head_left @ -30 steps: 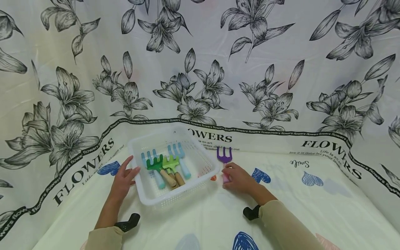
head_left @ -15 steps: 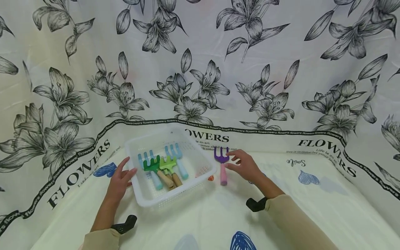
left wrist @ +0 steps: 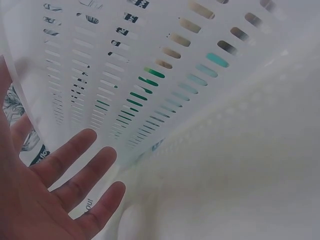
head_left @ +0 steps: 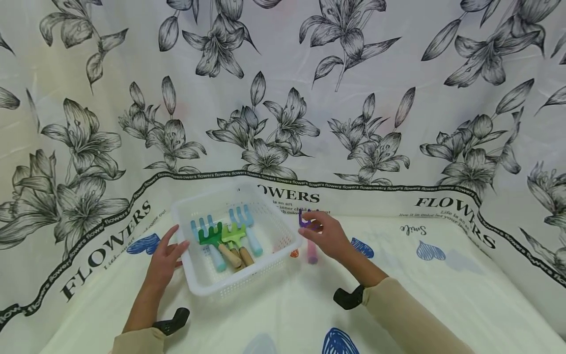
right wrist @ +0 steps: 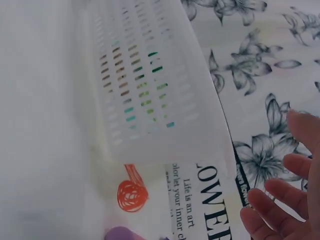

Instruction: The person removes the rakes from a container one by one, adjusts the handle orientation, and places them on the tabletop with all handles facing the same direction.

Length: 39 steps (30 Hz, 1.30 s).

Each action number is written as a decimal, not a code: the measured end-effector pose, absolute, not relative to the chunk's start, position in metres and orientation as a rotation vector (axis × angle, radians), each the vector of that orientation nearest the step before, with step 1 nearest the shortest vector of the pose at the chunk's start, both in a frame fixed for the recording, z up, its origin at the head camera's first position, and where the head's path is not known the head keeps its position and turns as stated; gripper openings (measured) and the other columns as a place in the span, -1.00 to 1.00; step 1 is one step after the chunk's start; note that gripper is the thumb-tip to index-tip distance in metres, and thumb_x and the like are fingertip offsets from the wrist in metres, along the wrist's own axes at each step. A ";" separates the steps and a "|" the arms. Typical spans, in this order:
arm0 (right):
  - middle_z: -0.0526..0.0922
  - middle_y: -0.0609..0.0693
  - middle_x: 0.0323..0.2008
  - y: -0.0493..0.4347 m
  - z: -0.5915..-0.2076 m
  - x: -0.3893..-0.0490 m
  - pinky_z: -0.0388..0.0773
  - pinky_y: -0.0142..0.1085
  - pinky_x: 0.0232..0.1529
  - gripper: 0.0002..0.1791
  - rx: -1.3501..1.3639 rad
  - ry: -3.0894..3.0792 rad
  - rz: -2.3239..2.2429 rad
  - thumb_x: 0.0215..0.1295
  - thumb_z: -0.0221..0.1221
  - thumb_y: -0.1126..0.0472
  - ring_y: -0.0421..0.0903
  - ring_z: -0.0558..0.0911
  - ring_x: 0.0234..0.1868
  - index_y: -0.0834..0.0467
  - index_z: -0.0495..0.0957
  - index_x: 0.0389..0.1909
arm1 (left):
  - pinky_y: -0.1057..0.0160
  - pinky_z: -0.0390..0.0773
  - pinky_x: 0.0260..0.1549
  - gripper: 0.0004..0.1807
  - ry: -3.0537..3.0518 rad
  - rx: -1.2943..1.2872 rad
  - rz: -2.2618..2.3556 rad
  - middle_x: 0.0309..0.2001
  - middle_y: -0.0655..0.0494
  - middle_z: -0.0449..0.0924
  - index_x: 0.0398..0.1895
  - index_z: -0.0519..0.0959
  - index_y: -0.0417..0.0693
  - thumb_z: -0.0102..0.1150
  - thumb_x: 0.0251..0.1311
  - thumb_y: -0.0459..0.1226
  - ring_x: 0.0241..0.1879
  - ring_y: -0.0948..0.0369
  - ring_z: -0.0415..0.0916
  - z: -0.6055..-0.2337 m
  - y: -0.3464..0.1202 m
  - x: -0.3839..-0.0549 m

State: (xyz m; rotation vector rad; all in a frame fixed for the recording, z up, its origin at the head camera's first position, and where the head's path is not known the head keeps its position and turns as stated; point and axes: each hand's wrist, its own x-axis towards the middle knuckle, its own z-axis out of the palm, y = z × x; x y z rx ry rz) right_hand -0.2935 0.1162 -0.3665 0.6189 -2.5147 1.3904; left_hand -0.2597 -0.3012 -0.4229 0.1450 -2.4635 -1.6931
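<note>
A white perforated plastic basket (head_left: 265,260) sits on the cloth, holding several small hand rakes. Among them are a dark green rake (head_left: 211,235), a light green one (head_left: 233,234) and light blue ones (head_left: 253,241). My left hand (head_left: 162,263) is at the basket's left rim; in the left wrist view its fingers (left wrist: 85,187) are extended and spread beside the slotted wall. Above a purple rake with a pink handle (head_left: 312,253), right of the basket, hovers my right hand (head_left: 328,237), partly covering the tines. Its loosely bent fingers (right wrist: 277,197) hold nothing visible.
Cream cloth with printed hearts (head_left: 431,250) covers the surface. Behind it, a white floral curtain (head_left: 283,123) with a black lettered band rises at the back and sides. Black wrist mounts (head_left: 349,297) sit on both forearms.
My right hand lets go of the purple rake's pink handle, draws back to the right, then comes left over the tines toward the basket rim. The left hand keeps its place.
</note>
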 end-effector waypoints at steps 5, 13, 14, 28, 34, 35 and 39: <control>0.59 0.04 0.00 0.105 -0.363 -0.289 0.61 -0.19 -0.08 -0.54 0.689 -2.513 1.366 0.24 0.32 0.11 -0.07 0.60 -0.11 0.12 0.55 0.15 | -0.17 0.39 0.14 -0.15 -2.468 0.137 -1.687 0.40 -0.32 0.12 0.57 -0.25 0.36 -0.06 0.36 0.17 0.30 -0.23 0.25 -0.424 -0.302 -0.260; 0.54 0.07 0.12 0.094 -0.357 -0.288 0.57 -0.18 -0.02 -0.47 0.851 -2.534 1.337 0.26 0.30 0.14 -0.07 0.60 -0.05 0.13 0.47 0.25 | -0.19 0.38 0.13 -0.13 -2.462 0.134 -1.679 0.41 -0.31 0.13 0.57 -0.24 0.33 -0.07 0.35 0.20 0.30 -0.24 0.24 -0.421 -0.300 -0.258; 0.54 0.06 0.13 0.093 -0.357 -0.287 0.57 -0.18 -0.02 -0.46 0.872 -2.531 1.333 0.26 0.30 0.15 -0.06 0.60 -0.05 0.13 0.46 0.26 | -0.19 0.38 0.13 -0.13 -2.460 0.132 -1.677 0.40 -0.32 0.13 0.57 -0.24 0.32 -0.07 0.34 0.20 0.30 -0.24 0.25 -0.420 -0.300 -0.258; 0.48 -0.07 0.18 0.056 -0.356 -0.286 0.56 -0.27 -0.04 -0.44 1.013 -2.587 1.413 0.28 0.29 0.07 -0.09 0.60 0.00 0.03 0.42 0.29 | -0.19 0.39 0.13 -0.13 -2.461 0.128 -1.674 0.40 -0.32 0.13 0.58 -0.23 0.30 -0.07 0.35 0.20 0.29 -0.24 0.25 -0.421 -0.299 -0.259; 0.50 -0.07 0.18 0.042 -0.357 -0.287 0.55 -0.33 -0.03 -0.43 1.086 -2.641 1.401 0.30 0.27 0.06 -0.15 0.60 -0.01 0.04 0.41 0.31 | -0.21 0.38 0.12 -0.13 -2.457 0.122 -1.686 0.41 -0.33 0.11 0.58 -0.24 0.30 -0.07 0.36 0.18 0.31 -0.25 0.22 -0.420 -0.299 -0.258; 0.50 -0.07 0.19 0.041 -0.357 -0.287 0.54 -0.33 -0.03 -0.43 1.101 -2.650 1.402 0.30 0.27 0.07 -0.16 0.60 -0.01 0.04 0.41 0.31 | -0.21 0.38 0.13 -0.13 -2.457 0.121 -1.691 0.41 -0.33 0.10 0.58 -0.24 0.30 -0.06 0.36 0.18 0.31 -0.25 0.21 -0.420 -0.299 -0.258; 0.52 -0.08 0.17 0.036 -0.357 -0.288 0.53 -0.35 -0.03 -0.46 1.142 -2.683 1.375 0.32 0.25 0.09 -0.21 0.59 -0.04 0.01 0.41 0.30 | -0.21 0.37 0.13 -0.13 -2.453 0.122 -1.697 0.41 -0.33 0.11 0.58 -0.24 0.30 -0.06 0.36 0.17 0.31 -0.25 0.22 -0.421 -0.300 -0.258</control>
